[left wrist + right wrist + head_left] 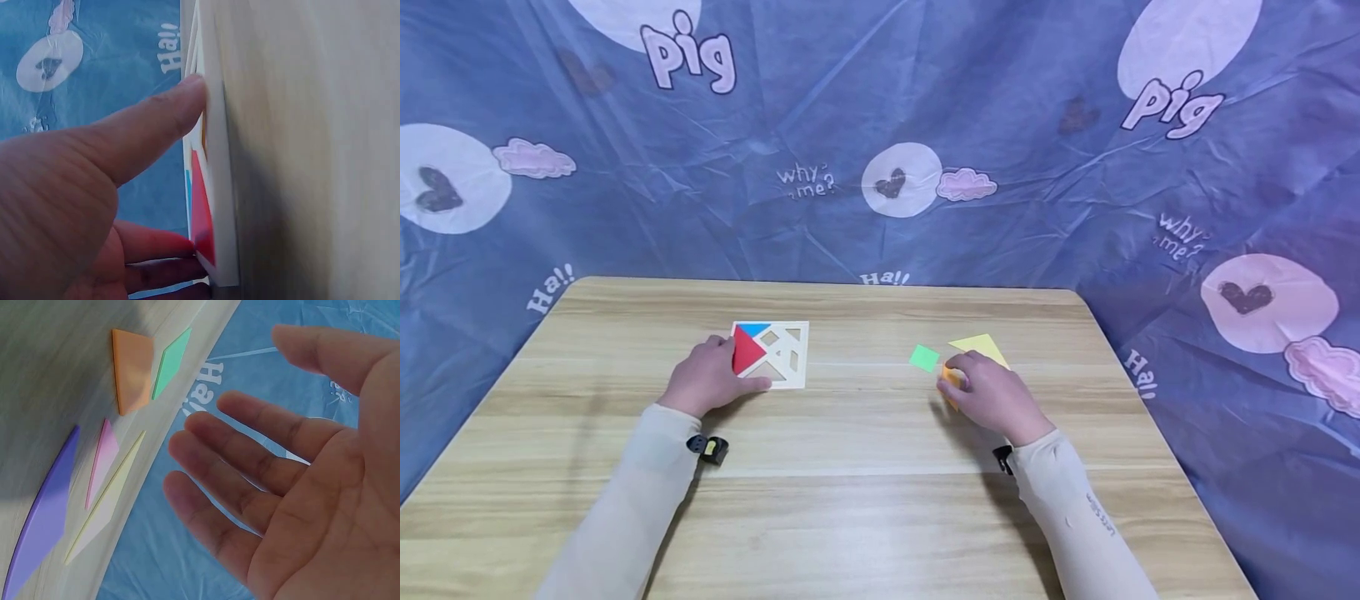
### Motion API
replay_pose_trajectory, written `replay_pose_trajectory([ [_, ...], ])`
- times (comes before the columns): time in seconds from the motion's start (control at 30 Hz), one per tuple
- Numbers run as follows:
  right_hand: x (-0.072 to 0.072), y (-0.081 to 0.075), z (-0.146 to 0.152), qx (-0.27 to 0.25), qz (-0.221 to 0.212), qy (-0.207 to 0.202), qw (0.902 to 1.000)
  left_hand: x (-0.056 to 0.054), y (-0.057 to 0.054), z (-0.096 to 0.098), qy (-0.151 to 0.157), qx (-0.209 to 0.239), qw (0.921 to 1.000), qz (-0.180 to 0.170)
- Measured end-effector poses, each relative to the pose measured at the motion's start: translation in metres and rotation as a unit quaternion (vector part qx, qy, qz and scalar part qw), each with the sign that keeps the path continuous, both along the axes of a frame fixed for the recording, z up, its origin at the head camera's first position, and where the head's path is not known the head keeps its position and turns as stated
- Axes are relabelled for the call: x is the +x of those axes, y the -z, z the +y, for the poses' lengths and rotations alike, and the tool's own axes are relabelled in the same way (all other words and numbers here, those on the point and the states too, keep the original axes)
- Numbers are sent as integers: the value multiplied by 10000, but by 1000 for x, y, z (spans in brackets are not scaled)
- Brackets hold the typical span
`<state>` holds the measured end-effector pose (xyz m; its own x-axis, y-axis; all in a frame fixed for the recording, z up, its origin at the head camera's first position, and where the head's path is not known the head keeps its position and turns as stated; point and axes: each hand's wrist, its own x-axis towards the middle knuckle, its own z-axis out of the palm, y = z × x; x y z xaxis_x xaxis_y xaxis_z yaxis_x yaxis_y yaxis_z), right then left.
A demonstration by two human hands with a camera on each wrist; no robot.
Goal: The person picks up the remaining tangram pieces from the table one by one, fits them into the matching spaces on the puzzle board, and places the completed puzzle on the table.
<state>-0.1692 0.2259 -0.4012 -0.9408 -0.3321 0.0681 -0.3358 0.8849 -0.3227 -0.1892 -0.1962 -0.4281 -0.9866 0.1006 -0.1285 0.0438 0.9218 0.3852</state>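
A white tangram board (801, 379) lies left of the table's middle, a red triangle (746, 350) and a blue piece (752, 328) sitting in it. My left hand (703, 379) touches the board, its straight thumb at the near edge and its other fingers by the left side. Over an orange four-sided piece (132, 372) hovers my right hand (996, 396), fingers spread apart and holding nothing. The right wrist view has the orange piece flat on the table, apart from the fingers. A green four-sided piece (924, 358) lies just beyond it.
Near the right hand lie a yellow piece (981, 342), a pink piece (102, 462) and a purple piece (50, 512); the head view hides the last two behind the hand. A blue printed cloth (820, 108) hangs behind the wooden table (850, 517).
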Motion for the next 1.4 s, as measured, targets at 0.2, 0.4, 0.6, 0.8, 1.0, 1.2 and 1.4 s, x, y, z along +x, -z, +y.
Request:
replay_pose_trajectory([
  [0.2,1,-1,-2,73,-44,-65,9999,5,-2,15,230,-151,9996,88],
  [0.4,2,4,-5,164,-114,-182,9996,13,-2,38,443,-281,9982,276],
  [0.6,2,5,-10,213,-316,-467,9982,22,-3,65,619,-484,9960,422],
  [0.8,6,4,-19,146,-476,-1141,9922,31,-1,92,666,-668,9937,609],
  [1.0,11,9,-29,-106,-741,-1878,9794,38,1,117,679,-641,9933,676],
  [1.2,14,12,-37,-45,-372,-2271,9731,37,-3,124,748,-335,9957,439],
  [1.4,13,16,-42,-95,-198,-2533,9671,18,-2,108,1006,115,9933,565],
])
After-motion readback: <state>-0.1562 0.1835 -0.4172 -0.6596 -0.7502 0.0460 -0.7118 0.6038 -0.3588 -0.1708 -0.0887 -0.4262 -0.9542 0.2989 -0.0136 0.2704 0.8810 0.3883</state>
